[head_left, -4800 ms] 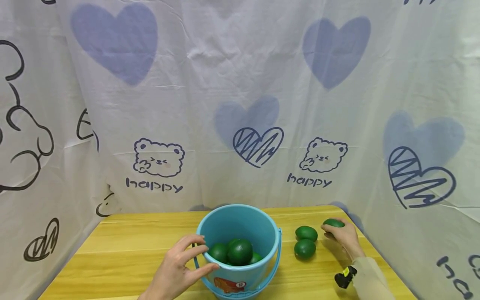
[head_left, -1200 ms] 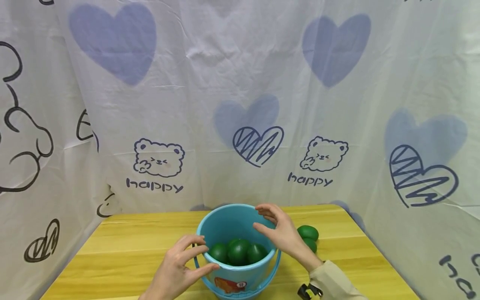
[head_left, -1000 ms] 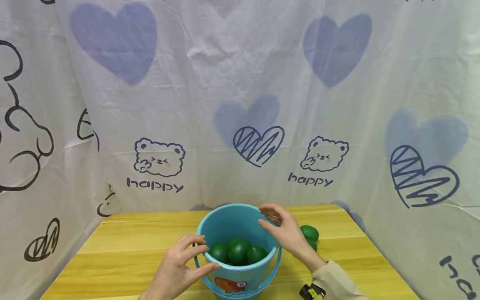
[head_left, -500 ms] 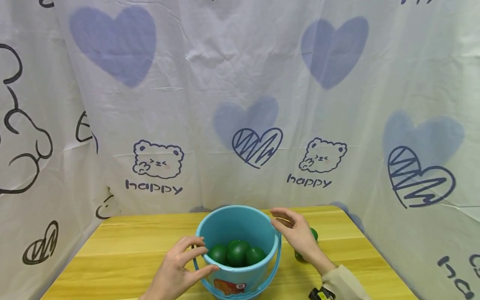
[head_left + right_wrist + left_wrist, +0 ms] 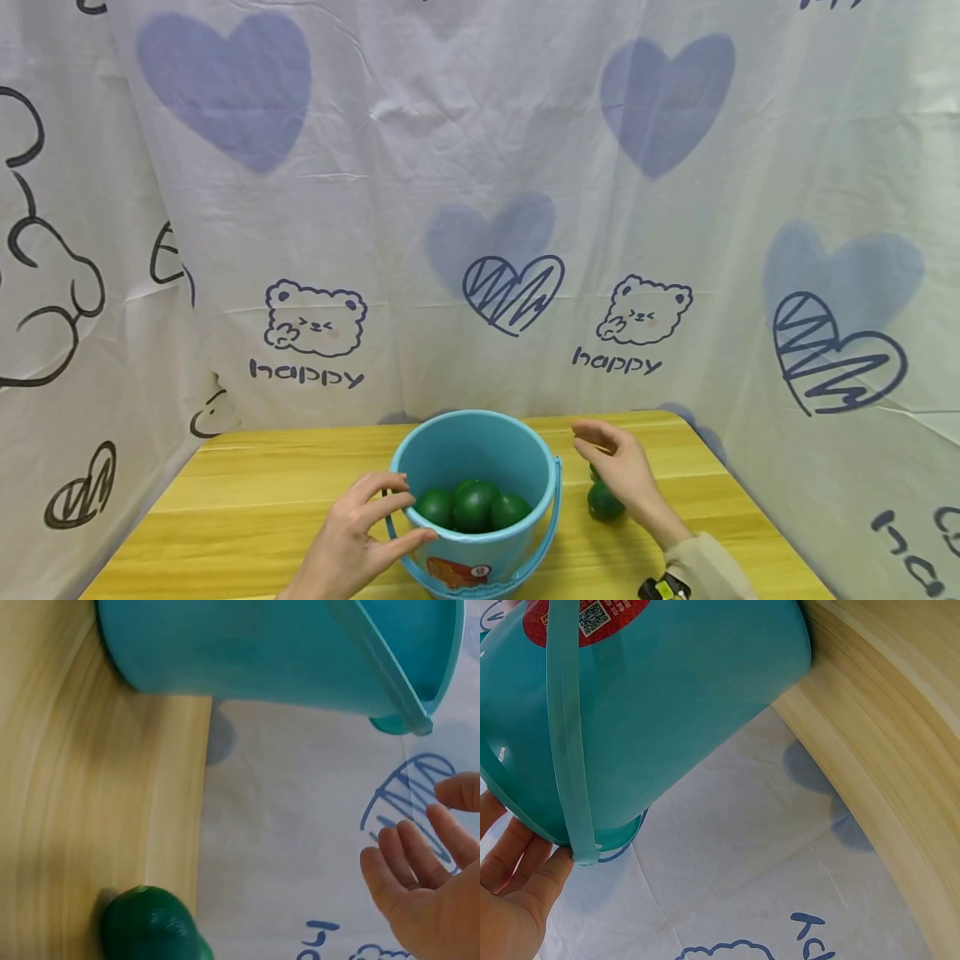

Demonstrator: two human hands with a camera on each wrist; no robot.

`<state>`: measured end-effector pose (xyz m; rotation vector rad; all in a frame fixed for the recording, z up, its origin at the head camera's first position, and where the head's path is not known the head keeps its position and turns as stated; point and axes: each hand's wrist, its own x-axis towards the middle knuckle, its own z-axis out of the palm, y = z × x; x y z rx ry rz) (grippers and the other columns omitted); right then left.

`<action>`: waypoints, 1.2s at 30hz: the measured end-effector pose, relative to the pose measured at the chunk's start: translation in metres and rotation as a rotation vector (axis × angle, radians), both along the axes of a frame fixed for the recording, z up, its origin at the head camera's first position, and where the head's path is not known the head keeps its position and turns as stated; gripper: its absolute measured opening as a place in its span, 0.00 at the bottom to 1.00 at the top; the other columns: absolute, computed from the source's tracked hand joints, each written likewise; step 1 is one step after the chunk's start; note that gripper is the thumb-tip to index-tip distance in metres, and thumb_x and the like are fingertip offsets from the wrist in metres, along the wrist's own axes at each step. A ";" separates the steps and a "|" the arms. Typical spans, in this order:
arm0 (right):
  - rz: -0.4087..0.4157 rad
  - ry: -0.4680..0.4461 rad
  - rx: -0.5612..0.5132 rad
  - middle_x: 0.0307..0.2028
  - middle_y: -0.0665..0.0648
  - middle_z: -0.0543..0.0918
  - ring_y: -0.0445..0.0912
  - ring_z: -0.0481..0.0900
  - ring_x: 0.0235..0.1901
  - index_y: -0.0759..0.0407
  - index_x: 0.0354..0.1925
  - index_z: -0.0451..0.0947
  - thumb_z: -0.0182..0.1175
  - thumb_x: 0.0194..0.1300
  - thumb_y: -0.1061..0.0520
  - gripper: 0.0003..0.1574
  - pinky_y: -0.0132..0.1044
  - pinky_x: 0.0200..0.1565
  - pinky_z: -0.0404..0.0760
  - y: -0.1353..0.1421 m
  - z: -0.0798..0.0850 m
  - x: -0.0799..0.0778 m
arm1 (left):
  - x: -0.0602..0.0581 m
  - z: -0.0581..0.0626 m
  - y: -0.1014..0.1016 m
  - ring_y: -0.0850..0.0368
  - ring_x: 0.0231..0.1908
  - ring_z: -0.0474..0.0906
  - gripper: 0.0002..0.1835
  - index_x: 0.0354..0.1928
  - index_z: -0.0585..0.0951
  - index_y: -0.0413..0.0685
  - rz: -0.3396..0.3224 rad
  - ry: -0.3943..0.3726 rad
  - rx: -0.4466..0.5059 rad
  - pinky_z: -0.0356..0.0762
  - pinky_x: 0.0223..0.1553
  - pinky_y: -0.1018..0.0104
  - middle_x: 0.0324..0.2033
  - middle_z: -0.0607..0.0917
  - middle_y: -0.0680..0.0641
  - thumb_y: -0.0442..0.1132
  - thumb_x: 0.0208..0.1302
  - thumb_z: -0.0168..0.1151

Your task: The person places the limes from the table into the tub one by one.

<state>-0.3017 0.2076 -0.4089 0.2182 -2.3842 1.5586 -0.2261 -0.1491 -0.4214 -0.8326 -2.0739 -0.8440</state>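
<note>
A light-blue bucket [image 5: 480, 546] stands upright on the wooden table, with several dark green, glossy avocados [image 5: 474, 507] inside. My left hand [image 5: 356, 533] holds the bucket's left rim, its fingertips and thumb at the edge; in the left wrist view, my left hand [image 5: 517, 900] touches the rim beside the handle joint. To the bucket's right, my right hand [image 5: 622, 467] hovers with loosely bent fingers and nothing in them. Below it lie two avocados [image 5: 604, 502] on the table, the farther one mostly hidden by the hand. The right wrist view shows the nearer avocado [image 5: 150, 926] close up.
The bucket's handle [image 5: 553, 525] hangs down along its front right side. A wooden table [image 5: 247, 508] lies beneath. White cloth [image 5: 450, 150] printed with hearts and bears hangs behind and on both sides.
My right hand gripped an avocado at the far right, then was over the bucket; now it is empty and back to the right. One more avocado lies inside the bucket. The left hand stays put.
</note>
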 end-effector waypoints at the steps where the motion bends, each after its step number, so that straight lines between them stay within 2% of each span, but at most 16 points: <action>1: -0.013 -0.010 0.003 0.52 0.58 0.84 0.51 0.81 0.52 0.57 0.53 0.81 0.62 0.68 0.57 0.16 0.32 0.49 0.83 0.002 -0.001 0.000 | 0.000 0.000 0.000 0.62 0.44 0.78 0.18 0.39 0.86 0.61 -0.002 0.003 0.000 0.87 0.42 0.58 0.44 0.79 0.62 0.52 0.44 0.79; 5: -0.072 -0.056 0.022 0.52 0.60 0.83 0.50 0.81 0.50 0.58 0.54 0.81 0.62 0.68 0.57 0.17 0.31 0.46 0.84 0.010 -0.007 -0.001 | 0.000 0.000 0.000 0.62 0.44 0.78 0.18 0.39 0.86 0.62 0.002 -0.001 -0.004 0.87 0.42 0.57 0.44 0.79 0.63 0.52 0.44 0.79; 11: -0.111 -0.093 0.181 0.51 0.63 0.84 0.53 0.82 0.49 0.62 0.54 0.80 0.60 0.67 0.61 0.18 0.45 0.52 0.83 0.027 -0.019 -0.002 | 0.000 0.000 0.000 0.62 0.44 0.78 0.18 0.39 0.86 0.62 0.013 -0.004 -0.011 0.87 0.42 0.57 0.44 0.79 0.63 0.53 0.44 0.79; 18: -0.073 -0.117 0.322 0.49 0.65 0.84 0.59 0.81 0.50 0.66 0.52 0.81 0.62 0.64 0.65 0.18 0.52 0.50 0.83 0.047 -0.035 -0.009 | 0.001 0.000 0.000 0.63 0.44 0.77 0.17 0.38 0.86 0.62 0.013 -0.016 -0.013 0.87 0.43 0.61 0.44 0.79 0.64 0.53 0.44 0.79; 25: -0.035 -0.197 0.404 0.49 0.65 0.84 0.60 0.81 0.50 0.65 0.51 0.82 0.68 0.59 0.60 0.22 0.55 0.51 0.81 0.059 -0.046 -0.015 | 0.001 0.001 0.000 0.64 0.44 0.77 0.17 0.38 0.86 0.62 0.013 -0.038 -0.017 0.86 0.44 0.64 0.44 0.78 0.65 0.53 0.45 0.78; 30: -0.030 -0.220 0.437 0.49 0.63 0.85 0.60 0.80 0.51 0.63 0.51 0.83 0.71 0.57 0.55 0.24 0.55 0.52 0.81 0.063 -0.054 -0.019 | 0.001 0.001 0.000 0.64 0.44 0.77 0.17 0.38 0.86 0.62 0.006 -0.019 -0.014 0.86 0.44 0.64 0.44 0.78 0.64 0.53 0.45 0.79; 36: -0.003 -0.260 0.415 0.51 0.63 0.84 0.60 0.79 0.52 0.63 0.52 0.82 0.72 0.56 0.55 0.26 0.54 0.52 0.81 0.066 -0.059 -0.022 | 0.000 0.001 0.001 0.63 0.44 0.77 0.18 0.39 0.86 0.62 -0.004 -0.008 -0.005 0.86 0.43 0.63 0.44 0.79 0.63 0.52 0.45 0.79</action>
